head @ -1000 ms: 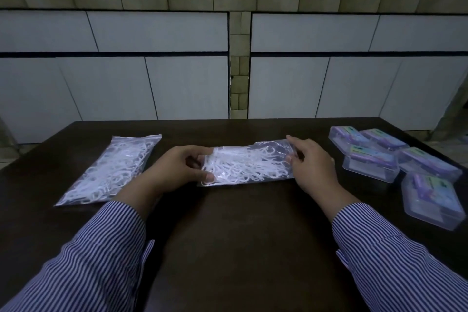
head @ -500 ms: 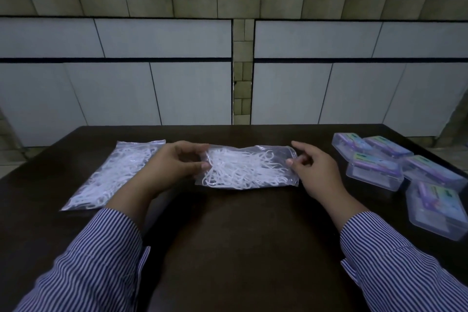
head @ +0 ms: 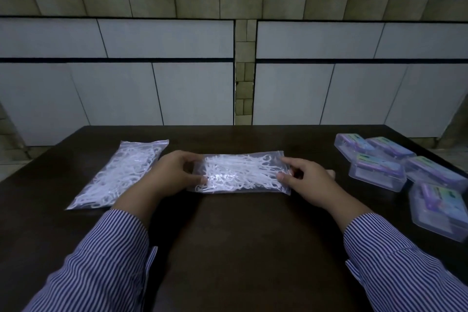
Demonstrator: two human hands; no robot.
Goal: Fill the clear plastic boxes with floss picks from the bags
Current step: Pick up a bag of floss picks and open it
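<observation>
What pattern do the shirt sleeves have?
Thin blue and white stripes, on both sleeves, clearest in the head view.

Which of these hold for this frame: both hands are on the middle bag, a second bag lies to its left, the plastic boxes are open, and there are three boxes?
1. Both the left hand and right hand hold the middle bag. True.
2. A second bag lies untouched to its left. True.
3. The plastic boxes stand open. False: their lids look closed.
4. There are three boxes. False: five sit at the right of the table.
</observation>
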